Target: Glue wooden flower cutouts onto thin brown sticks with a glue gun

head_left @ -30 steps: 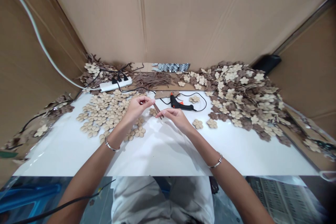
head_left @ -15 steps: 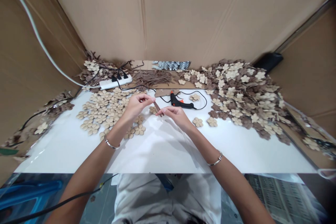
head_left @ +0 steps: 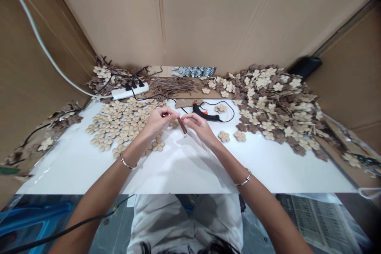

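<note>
Between my hands is a thin brown strip, apparently folded double, its lower ends hanging over the white table. My left hand pinches its upper end between thumb and fingertips. From the other side my right hand has its thumb and finger closed at the strip's upper part; whether it grips firmly is hard to see. Beige fabric flowers lie to the left of my hands, some partly hidden behind the left one. A black glue gun rests just beyond my right hand.
A large pile of beige and brown flowers covers the right side. Brown strips lie in a heap at the back, beside a white power strip with black plugs. Cardboard walls enclose the white table.
My right hand has moved up along the brown strip, from its lower end to near my left hand. The strip's lower ends now hang loose.
</note>
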`<state>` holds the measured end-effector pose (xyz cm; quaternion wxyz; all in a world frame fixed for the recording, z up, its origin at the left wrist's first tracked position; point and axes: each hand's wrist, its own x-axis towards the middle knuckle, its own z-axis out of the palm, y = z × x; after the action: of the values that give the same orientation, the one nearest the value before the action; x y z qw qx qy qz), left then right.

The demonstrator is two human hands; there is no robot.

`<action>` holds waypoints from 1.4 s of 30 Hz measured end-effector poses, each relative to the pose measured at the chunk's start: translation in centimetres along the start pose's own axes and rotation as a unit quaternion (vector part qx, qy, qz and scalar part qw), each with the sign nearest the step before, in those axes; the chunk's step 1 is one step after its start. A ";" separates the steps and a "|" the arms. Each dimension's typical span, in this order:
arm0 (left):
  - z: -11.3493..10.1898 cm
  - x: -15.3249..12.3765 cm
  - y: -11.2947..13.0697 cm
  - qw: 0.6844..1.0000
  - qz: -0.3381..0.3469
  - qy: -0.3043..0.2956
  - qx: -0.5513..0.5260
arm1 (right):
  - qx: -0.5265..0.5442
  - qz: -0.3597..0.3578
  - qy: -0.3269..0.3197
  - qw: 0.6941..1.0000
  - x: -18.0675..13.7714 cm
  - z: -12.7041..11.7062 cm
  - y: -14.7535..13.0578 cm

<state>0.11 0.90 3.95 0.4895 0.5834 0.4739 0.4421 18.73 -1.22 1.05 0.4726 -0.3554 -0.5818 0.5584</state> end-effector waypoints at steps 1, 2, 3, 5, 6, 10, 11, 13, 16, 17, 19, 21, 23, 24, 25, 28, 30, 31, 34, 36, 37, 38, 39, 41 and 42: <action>0.2 -0.1 -0.1 1.000 0.000 -0.008 -0.005 | -0.010 0.004 -0.010 1.000 -0.1 0.1 0.0; 0.4 -0.2 -0.1 1.000 0.002 -0.013 -0.008 | -0.017 0.010 -0.020 1.000 -0.2 0.2 0.0; 0.6 -0.3 -0.2 1.000 0.004 -0.015 -0.010 | -0.021 0.018 -0.026 0.999 -0.2 0.3 0.0; 0.7 -0.3 -0.4 1.000 0.006 -0.014 -0.006 | -0.025 0.028 -0.027 0.999 -0.4 0.4 0.0; 0.8 -0.3 -0.5 1.000 0.006 -0.012 -0.003 | -0.027 0.028 -0.022 0.999 -0.4 0.5 -0.1; 0.7 -0.3 -0.5 1.000 0.008 -0.014 0.010 | -0.043 0.020 -0.006 0.999 -0.4 0.5 -0.2; 0.6 -0.2 -0.4 1.000 0.012 -0.018 0.015 | -0.047 0.020 -0.004 0.999 -0.4 0.5 -0.2; 0.5 -0.3 -0.1 0.999 0.024 -0.023 0.028 | -0.050 0.018 -0.002 0.999 -0.4 0.5 -0.3; 0.3 -0.3 0.1 0.997 0.042 -0.016 0.066 | -0.055 0.015 -0.004 0.998 -0.4 0.5 -0.3; 0.2 -0.4 0.1 0.996 0.046 -0.013 0.080 | -0.059 0.014 -0.005 0.998 -0.4 0.4 -0.4; 0.1 -0.4 0.0 0.993 0.051 -0.006 0.102 | -0.064 0.015 -0.008 0.998 -0.5 0.4 -0.4; 0.1 -0.4 -0.1 0.992 0.058 0.003 0.113 | -0.058 0.018 -0.014 0.998 -0.5 0.4 -0.3; 0.1 -0.3 -0.3 0.990 0.066 0.009 0.121 | -0.047 0.023 -0.020 0.998 -0.5 0.4 -0.2; 0.1 -0.3 -0.3 0.990 0.069 0.009 0.123 | -0.044 0.026 -0.022 0.998 -0.5 0.4 -0.2; 0.1 -0.3 -0.3 0.989 0.073 0.009 0.125 | -0.043 0.028 -0.021 0.998 -0.5 0.4 -0.1; 0.1 -0.3 -0.1 0.988 0.077 0.010 0.132 | -0.061 0.018 -0.008 0.998 -0.5 0.4 -0.2; 0.1 -0.4 0.0 0.988 0.079 0.013 0.136 | -0.084 0.003 0.003 0.996 -0.6 0.4 -0.4; 0.1 -0.4 0.1 0.987 0.079 0.013 0.137 | -0.097 -0.004 0.006 0.995 -0.6 0.3 -0.5; 0.1 -0.5 0.2 0.988 0.074 0.012 0.134 | -0.129 -0.014 0.012 0.991 -0.6 0.2 -0.8; 0.2 -0.6 0.3 0.989 0.069 0.015 0.134 | -0.142 -0.017 0.017 0.990 -0.6 0.2 -0.7; 0.2 -0.6 0.3 0.989 0.066 0.017 0.134 | -0.146 -0.018 0.018 0.989 -0.6 0.1 -0.7; 0.3 -0.6 0.3 0.989 0.064 0.018 0.134 | -0.147 -0.019 0.018 0.989 -0.6 0.1 -0.7; 0.3 -0.6 0.3 0.989 0.063 0.018 0.134 | -0.146 -0.020 0.018 0.989 -0.6 0.1 -0.6; 0.4 -0.7 0.3 0.989 0.065 0.016 0.135 | -0.138 -0.020 0.017 0.990 -0.5 0.1 -0.6; 0.4 -0.7 0.2 0.988 0.068 0.016 0.137 | -0.130 -0.019 0.017 0.991 -0.5 0.1 -0.6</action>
<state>0.43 0.16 4.11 0.3664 0.6689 0.4964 0.4146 18.84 -1.85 1.56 0.4424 -0.4122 -0.6482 0.4628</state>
